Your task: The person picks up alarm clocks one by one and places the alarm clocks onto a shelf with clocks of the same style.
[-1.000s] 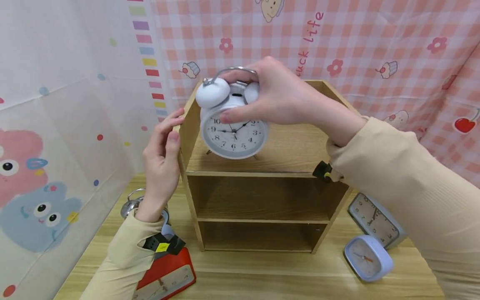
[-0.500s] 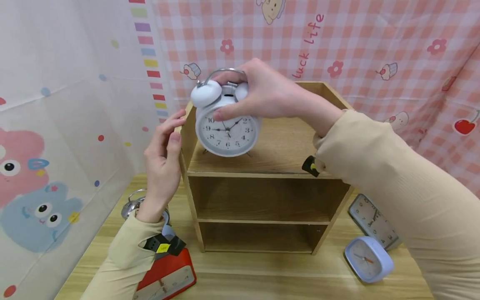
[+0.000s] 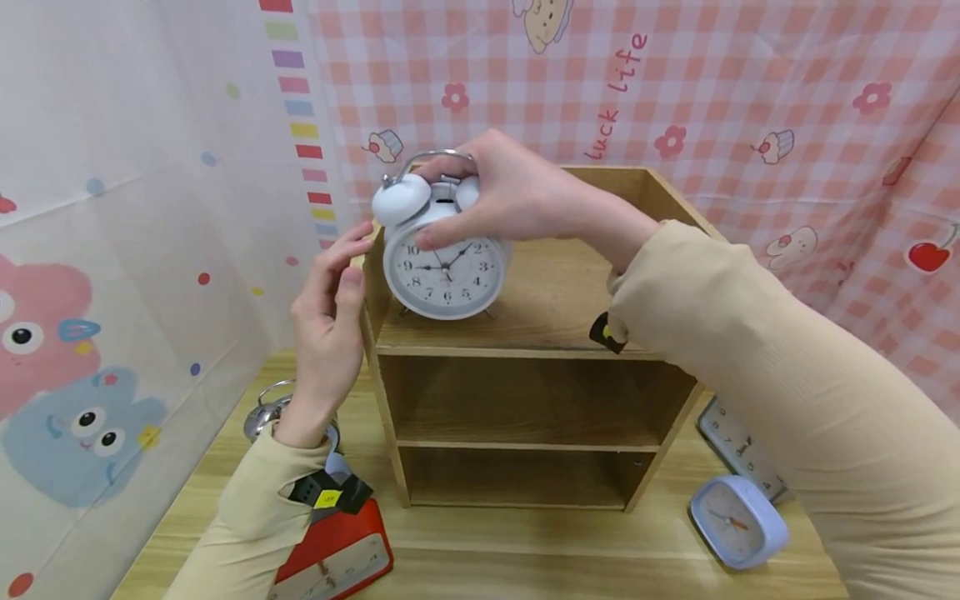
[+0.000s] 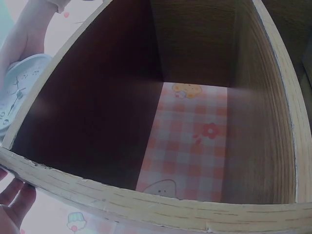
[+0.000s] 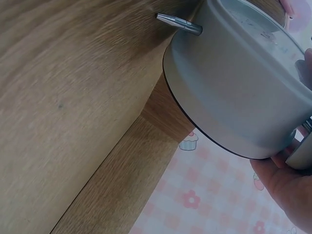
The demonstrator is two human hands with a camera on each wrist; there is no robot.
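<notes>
A white twin-bell alarm clock [image 3: 448, 292] stands nearly upright at the left end of the top level of a small wooden shelf [image 3: 525, 400]. My right hand [image 3: 525, 192] grips it from above, thumb across the dial and fingers under the metal handle between the bells. In the right wrist view, the clock's round body [image 5: 234, 87] tilts in the frame, with one metal foot [image 5: 180, 23] close to the wood board. My left hand [image 3: 330, 325] rests against the shelf's left side panel, fingertips at its edge; the left wrist view shows those fingers [image 4: 22, 200] at the panel's rim.
A red clock [image 3: 341, 550] and a silver twin-bell clock [image 3: 262, 417] stand left of the shelf, partly behind my left arm. At the right are a lilac clock [image 3: 738, 521] and a grey rectangular clock [image 3: 738, 446], partly behind my sleeve. Checked cloth [image 3: 705, 83] hangs behind.
My right hand has carried the white alarm clock left and slightly down, toward the shelf's left panel. The left hand has stayed on the panel.
</notes>
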